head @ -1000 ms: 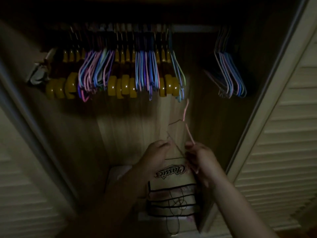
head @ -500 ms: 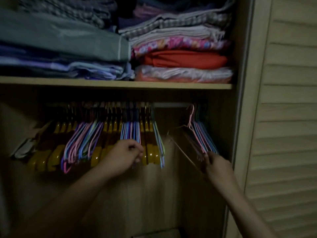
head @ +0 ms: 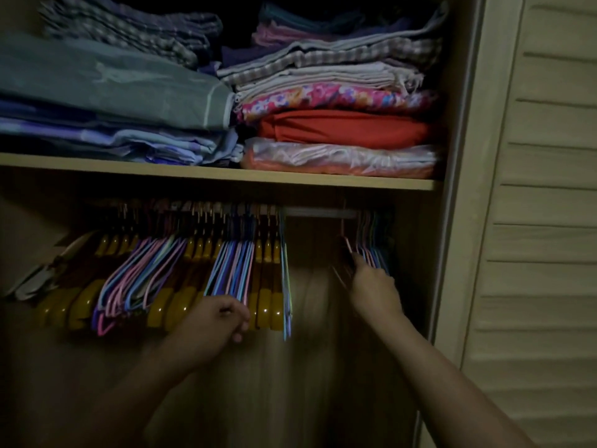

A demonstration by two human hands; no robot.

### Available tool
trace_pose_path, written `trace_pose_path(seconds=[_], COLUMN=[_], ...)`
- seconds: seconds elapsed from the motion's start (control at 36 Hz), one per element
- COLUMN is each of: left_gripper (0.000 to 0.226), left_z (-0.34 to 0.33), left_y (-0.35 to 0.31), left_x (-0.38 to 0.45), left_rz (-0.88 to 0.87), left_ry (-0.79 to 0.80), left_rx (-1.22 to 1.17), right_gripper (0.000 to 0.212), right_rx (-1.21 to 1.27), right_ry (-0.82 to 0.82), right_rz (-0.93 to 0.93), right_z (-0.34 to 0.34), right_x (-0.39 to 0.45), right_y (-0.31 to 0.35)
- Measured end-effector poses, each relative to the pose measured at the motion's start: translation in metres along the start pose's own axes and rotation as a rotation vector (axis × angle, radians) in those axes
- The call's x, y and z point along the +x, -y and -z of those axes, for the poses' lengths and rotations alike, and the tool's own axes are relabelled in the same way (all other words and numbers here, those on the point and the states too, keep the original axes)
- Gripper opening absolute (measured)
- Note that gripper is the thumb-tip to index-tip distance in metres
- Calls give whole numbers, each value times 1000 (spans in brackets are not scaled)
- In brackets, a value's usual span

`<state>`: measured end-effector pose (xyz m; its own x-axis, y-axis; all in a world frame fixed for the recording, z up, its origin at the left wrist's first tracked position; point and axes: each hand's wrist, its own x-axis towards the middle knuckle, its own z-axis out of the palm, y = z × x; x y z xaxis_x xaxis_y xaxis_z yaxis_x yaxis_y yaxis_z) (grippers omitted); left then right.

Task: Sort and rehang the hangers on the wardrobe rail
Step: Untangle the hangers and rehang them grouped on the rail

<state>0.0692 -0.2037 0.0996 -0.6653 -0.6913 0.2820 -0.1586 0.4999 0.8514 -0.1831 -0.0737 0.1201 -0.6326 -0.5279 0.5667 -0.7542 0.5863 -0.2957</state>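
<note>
Wardrobe [head: 458, 156], dim light; louvred door [head: 542, 221] at R. Shelf [head: 210, 172] carries folded cloth [head: 339, 127] in two stacks. Rail [head: 318, 212] runs just under shelf. Main hanger bunch [head: 193, 273] fills rail's L part: yellow + thin pink/blue wire types mixed. Small bunch [head: 374, 250] hangs at R end, bare rail between. R hand [head: 371, 292] reaches up, fingers on pink hanger [head: 348, 245] at small bunch's L edge; grip blurred, cannot tell. L hand [head: 216, 321] curled at main bunch's lower edge, appears to pinch a wire hanger.
</note>
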Motion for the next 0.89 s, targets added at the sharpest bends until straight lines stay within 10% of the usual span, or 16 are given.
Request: trace_pose_path(seconds=[0.72, 0.89], left_gripper=[19, 20], left_z=[-31, -32], left_y=[-28, -32], left_x=[-37, -36], left_rz=[127, 130], left_ry=[-62, -54], left_rx=[69, 72], right_gripper=[41, 38], right_rx=[-299, -152], right_ry=[229, -68], right_rz=[48, 149], right_z=[-1, -9], right_x=[10, -7], right_y=[-38, -22])
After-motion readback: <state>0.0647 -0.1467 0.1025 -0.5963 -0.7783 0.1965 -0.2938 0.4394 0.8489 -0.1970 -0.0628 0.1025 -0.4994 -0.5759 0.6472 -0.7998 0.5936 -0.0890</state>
